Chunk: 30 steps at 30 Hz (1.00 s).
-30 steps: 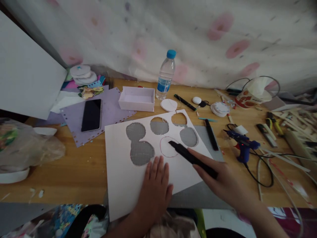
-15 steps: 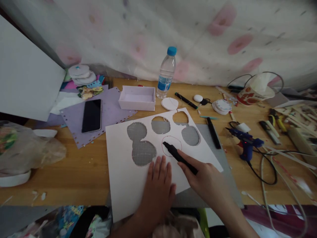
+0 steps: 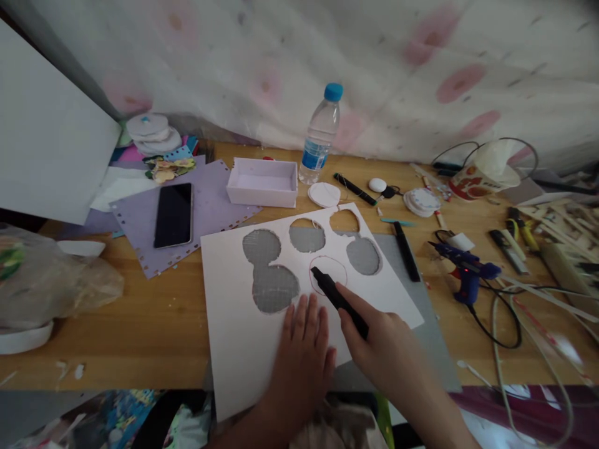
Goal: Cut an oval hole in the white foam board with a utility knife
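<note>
You are pressing your left hand (image 3: 303, 349) flat, fingers spread, on the near part of the white foam sheet (image 3: 234, 349), which is lying on the grey cutting mat (image 3: 412, 340) on the wooden table (image 3: 140, 312). Your right hand (image 3: 388, 346) is gripping the black craft knife (image 3: 337, 299), its tip resting on the left edge of the red-outlined circle (image 3: 328, 274). Several openings are already showing the mat through the sheet: a double one at left (image 3: 269, 274), two at the far edge and one at right (image 3: 364, 255). The outlined disc appears to be sitting uncut in the sheet, so this cut is judged to be just beginning. A blue glue gun (image 3: 463, 274) is lying well apart on the right.
</note>
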Motion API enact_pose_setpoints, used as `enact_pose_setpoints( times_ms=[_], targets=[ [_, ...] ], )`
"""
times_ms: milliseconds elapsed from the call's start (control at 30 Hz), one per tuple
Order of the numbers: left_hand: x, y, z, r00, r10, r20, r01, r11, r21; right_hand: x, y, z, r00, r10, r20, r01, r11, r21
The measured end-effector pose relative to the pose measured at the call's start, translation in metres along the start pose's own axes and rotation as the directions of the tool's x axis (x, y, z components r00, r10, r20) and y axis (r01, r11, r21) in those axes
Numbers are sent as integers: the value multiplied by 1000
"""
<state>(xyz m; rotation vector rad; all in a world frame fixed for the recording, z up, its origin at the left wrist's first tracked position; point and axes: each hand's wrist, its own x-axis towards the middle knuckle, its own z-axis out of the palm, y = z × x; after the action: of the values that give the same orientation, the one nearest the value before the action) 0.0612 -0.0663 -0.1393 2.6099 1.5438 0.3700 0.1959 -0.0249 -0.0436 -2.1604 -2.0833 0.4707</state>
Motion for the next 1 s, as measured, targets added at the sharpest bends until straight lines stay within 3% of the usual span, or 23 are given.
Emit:
enact_pose_setpoints(
  times_ms=[567,1000],
  targets=[
    [0,-1,1,1000,-2,-3,2,1000,-6,1,0,1,1000,-11,15,11,1000,-6],
    [-2,0,7,1000,9,-5,-9,1000,-14,-1,-22,2,985,3,174,48,957,-286]
  ],
)
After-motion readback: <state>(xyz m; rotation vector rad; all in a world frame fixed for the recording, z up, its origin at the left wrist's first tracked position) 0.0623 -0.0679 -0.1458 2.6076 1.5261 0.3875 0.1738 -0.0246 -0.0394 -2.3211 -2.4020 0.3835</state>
